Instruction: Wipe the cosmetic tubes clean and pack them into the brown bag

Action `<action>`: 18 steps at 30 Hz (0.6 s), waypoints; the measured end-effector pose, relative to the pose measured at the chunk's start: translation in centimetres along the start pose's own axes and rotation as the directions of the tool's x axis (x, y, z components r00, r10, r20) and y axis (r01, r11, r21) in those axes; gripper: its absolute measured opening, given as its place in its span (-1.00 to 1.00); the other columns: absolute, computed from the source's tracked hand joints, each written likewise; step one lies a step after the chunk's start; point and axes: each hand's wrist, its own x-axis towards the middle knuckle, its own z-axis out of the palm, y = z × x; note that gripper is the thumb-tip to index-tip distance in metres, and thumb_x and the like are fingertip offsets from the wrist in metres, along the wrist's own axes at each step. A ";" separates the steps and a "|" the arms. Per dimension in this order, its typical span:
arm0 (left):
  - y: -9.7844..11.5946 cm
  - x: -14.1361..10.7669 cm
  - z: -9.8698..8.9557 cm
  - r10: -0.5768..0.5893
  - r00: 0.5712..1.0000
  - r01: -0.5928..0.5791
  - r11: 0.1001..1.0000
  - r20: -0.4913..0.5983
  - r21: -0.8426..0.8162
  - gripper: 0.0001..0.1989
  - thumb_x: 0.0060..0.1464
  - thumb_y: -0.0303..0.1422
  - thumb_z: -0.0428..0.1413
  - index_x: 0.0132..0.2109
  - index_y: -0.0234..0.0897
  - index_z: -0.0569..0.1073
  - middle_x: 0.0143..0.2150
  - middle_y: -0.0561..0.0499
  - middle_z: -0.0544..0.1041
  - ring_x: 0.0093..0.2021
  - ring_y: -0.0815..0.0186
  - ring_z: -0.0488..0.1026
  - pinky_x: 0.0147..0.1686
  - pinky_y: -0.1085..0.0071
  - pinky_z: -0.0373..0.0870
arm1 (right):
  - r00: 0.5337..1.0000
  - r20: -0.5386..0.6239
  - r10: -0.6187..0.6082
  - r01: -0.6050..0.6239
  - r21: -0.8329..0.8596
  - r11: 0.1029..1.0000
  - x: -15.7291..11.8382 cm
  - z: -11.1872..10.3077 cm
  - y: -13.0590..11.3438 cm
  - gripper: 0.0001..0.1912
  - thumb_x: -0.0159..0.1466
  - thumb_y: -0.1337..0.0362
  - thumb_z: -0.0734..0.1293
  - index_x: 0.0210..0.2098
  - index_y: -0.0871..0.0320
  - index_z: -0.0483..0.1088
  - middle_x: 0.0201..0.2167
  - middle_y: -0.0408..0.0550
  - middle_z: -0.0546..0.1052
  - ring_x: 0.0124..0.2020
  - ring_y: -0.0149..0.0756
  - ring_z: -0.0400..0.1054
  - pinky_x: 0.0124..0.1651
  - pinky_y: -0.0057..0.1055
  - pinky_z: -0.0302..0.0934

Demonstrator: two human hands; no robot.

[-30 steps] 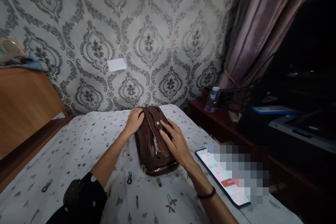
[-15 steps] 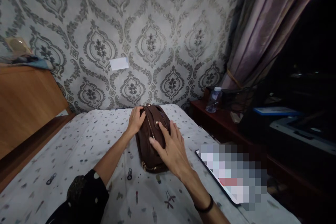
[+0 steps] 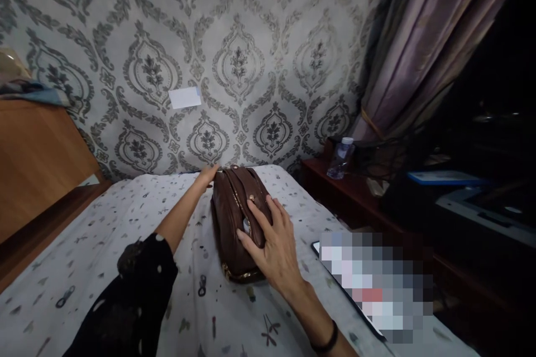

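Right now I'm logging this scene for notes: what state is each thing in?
brown bag: lying on the bed, zip looks closed
left hand: touching the bag's far end
right hand: flat on the bag
water bottle: upright, capped
curtain: tied back
phone: screen lit

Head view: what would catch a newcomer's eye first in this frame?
The brown leather bag lying on the patterned bedsheet in mid-frame draws the eye first. The right hand lies spread on its near side and the left hand touches its far end. Behind it rises grey damask wallpaper with a small white card stuck on, and a water bottle stands on the dark side table to the right.
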 end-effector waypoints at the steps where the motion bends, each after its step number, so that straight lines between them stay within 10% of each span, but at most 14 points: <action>1: 0.1 0.7 0.0 -0.069 0.996 0.069 0.998 0.050 0.003 -0.65 0.29 -0.14 -0.04 -0.15 -0.33 0.47 -0.20 -0.09 0.56 -0.23 0.24 0.51 -0.24 0.27 0.46 | 1.000 -0.009 -0.005 0.005 0.007 1.000 0.0 0.0 0.1 -0.45 0.33 0.01 0.28 0.25 0.03 0.30 0.32 0.18 0.18 0.32 0.13 0.07 0.25 0.17 0.14; 7: 1.2 2.8 0.5 -0.292 0.936 0.283 0.956 0.195 0.072 -0.65 0.25 -0.19 0.10 0.07 -0.32 0.42 0.02 -0.12 0.49 -0.07 0.24 0.49 -0.08 0.17 0.50 | 1.000 0.005 0.000 0.000 -0.003 1.000 0.0 -0.1 0.1 -0.48 0.32 0.00 0.30 0.21 0.03 0.34 0.33 0.17 0.13 0.33 0.14 0.04 0.25 0.18 0.14; 18: 1.8 2.6 0.9 -0.312 0.918 0.285 0.949 0.246 0.137 -0.61 0.25 -0.22 0.11 0.14 -0.30 0.39 0.11 -0.14 0.44 0.02 0.18 0.47 -0.02 0.11 0.49 | 0.990 0.138 0.036 -0.020 -0.115 0.993 1.0 -1.7 -1.6 -0.54 0.32 0.08 0.27 0.15 0.13 0.37 0.28 0.18 0.31 0.33 0.26 0.04 0.20 0.21 0.16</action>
